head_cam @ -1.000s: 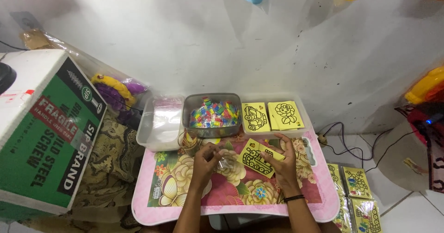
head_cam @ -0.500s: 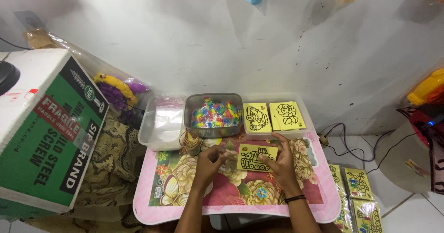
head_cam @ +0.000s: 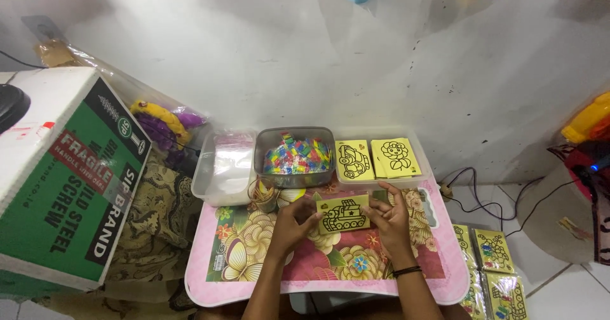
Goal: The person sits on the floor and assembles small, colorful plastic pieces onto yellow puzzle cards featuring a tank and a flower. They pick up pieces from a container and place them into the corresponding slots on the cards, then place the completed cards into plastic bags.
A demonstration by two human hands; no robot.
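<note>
White wall is seen behind a low pink table [head_cam: 445, 282] covered with a flowered mat. Over the middle of that table, a small yellow card [head_cam: 344, 214] printed with a black outline drawing is held flat between both hands: its left edge is pinched by the left hand [head_cam: 293, 223], and its right edge is gripped by the fingers of the right hand [head_cam: 389, 217], on whose wrist a dark band is worn. At the table's far edge, a grey tub [head_cam: 293, 155] filled with small many-coloured pieces is placed, flanked on the left by a clear tub of plastic bags [head_cam: 223, 166] and on the right by a clear tray of more yellow cards [head_cam: 378, 158]. Left of the table, a green and white cardboard box [head_cam: 60, 180] is seen; to its right, on the floor, further cards [head_cam: 492, 250] are laid.
</note>
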